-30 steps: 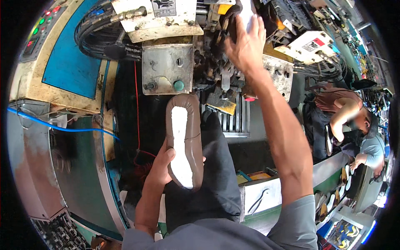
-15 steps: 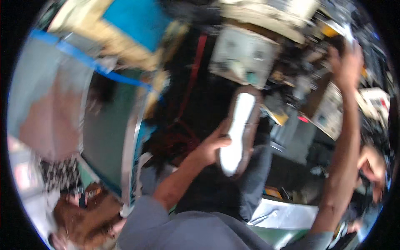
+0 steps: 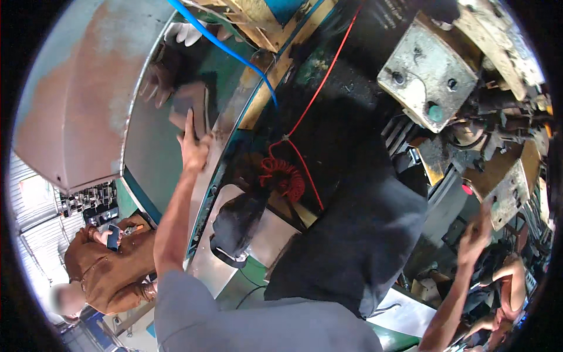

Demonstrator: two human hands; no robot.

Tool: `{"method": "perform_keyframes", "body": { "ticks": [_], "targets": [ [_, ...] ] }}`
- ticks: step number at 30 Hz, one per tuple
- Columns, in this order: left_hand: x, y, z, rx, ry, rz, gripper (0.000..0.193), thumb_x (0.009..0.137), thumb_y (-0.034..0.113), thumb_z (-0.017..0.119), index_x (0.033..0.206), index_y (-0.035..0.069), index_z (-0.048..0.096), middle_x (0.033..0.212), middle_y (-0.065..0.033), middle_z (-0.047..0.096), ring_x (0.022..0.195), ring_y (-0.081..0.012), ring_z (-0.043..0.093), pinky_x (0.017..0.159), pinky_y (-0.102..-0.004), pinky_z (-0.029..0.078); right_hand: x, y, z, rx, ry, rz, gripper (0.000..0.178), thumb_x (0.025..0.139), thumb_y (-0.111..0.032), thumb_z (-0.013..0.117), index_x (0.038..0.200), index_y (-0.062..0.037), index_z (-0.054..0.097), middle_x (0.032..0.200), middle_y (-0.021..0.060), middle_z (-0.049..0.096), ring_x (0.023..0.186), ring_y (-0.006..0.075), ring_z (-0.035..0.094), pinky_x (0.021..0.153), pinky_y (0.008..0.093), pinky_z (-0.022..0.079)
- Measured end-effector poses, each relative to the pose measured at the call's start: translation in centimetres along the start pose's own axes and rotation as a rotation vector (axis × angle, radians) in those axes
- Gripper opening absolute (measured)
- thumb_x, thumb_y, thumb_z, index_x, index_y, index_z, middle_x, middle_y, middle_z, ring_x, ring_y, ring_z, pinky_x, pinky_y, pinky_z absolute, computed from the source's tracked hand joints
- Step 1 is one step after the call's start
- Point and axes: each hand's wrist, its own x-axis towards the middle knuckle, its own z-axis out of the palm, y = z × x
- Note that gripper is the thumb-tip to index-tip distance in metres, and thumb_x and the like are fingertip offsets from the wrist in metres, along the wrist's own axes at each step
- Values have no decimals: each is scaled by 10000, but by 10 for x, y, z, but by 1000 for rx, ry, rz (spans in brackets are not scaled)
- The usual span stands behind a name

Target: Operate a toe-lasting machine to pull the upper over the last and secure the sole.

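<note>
A worker in a grey short-sleeved shirt (image 3: 275,328) and dark trousers (image 3: 352,234) reaches to both sides on a shop floor; the left hand (image 3: 194,150), its index finger stretched forward, touches a brown shoe upper (image 3: 199,98) over the green belt (image 3: 155,161), just inside the belt's metal edge (image 3: 202,176); the shoe upper is blurred, and whether the fingers grasp it or merely rest against it is impossible to say; more brown footwear (image 3: 157,82) sits near it, deeper under a worn grey and rust-pink metal hood (image 3: 82,100), with pale shoe shapes (image 3: 189,33) farther back.

At the opposite side the right hand (image 3: 475,239) hangs just below a scuffed control box (image 3: 509,196), fingers partly bent and smeared by blur; the state of its grip cannot be judged; near the box is a red button (image 3: 467,189), and well above the hand stands a second pale box (image 3: 425,70) with a green button (image 3: 435,113).

Between the arms run a blue hose (image 3: 226,50) and a thin red line (image 3: 325,79), with a red coiled hose (image 3: 284,179) below; at far left a co-worker in brown (image 3: 114,270) holds a phone (image 3: 114,237); another person (image 3: 510,287) appears at lower right.
</note>
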Motion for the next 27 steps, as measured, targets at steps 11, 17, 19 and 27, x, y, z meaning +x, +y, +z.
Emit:
{"method": "perform_keyframes", "body": {
  "ticks": [11, 17, 19, 27],
  "targets": [
    [238, -163, -12, 1053, 82, 418, 895, 998, 10, 525, 1724, 460, 256, 1796, -314, 41, 1604, -524, 292, 1217, -573, 450, -175, 13, 48, 227, -550, 546, 375, 1019, 57, 555, 1367, 13, 690, 1269, 181, 759, 1149, 274, 735, 955, 371, 584],
    [314, -197, -20, 804, -13, 92, 792, 1030, 129, 531, 1726, 353, 227, 1767, -320, 155, 1535, -536, 411, 1218, -571, 448, -163, 20, 29, 208, -548, 675, 374, 1080, -63, 581, 1431, 44, 648, 1392, 208, 719, 1228, 280, 715, 1061, 390, 551],
    [318, -178, -14, 880, -64, -2, 811, 1019, 151, 565, 1732, 295, 205, 1762, -308, 192, 1534, -530, 416, 1219, -576, 445, -170, 17, 19, 360, -520, 716, 413, 1101, -119, 593, 1479, 44, 618, 1444, 213, 692, 1297, 301, 689, 1126, 390, 519],
    [228, -176, 38, 1019, -269, -141, 974, 979, 229, 687, 1753, 94, 111, 1734, -257, 350, 1518, -508, 455, 1215, -598, 442, -179, 4, 30, 211, -454, 875, 403, 1072, -58, 583, 1452, 55, 651, 1347, 170, 729, 1202, 211, 687, 1019, 347, 537]
  ]
}}
